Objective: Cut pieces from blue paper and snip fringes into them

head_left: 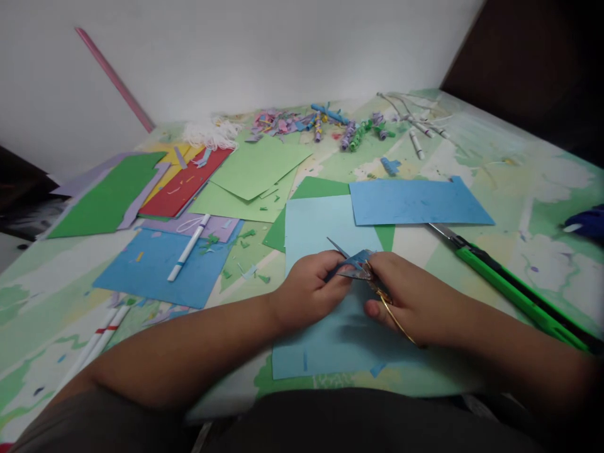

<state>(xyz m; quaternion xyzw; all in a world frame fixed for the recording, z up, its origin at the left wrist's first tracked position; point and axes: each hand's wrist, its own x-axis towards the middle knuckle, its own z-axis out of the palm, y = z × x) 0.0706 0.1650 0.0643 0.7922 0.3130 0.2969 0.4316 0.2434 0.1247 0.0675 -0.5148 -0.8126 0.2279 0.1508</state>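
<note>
My left hand (314,286) pinches a small piece of blue paper (362,257) above a light blue sheet (316,233). In my right hand (410,296) is a pair of scissors (361,272) with gold handles, its blades parted around the blue piece. Part of the blue piece is hidden by my fingers. Small blue scraps (378,369) lie on the light blue sheet near its front edge. Just beyond my hands a blue paper strip (419,202) rests across the light blue sheet and a green sheet (309,187).
A green utility knife (514,283) with its blade out lies at the right. Coloured sheets (108,195) and a white marker (189,248) are on the left. Along the back sit white string (212,132), paper scraps (278,123), rolled paper tubes (349,135) and several markers (417,145).
</note>
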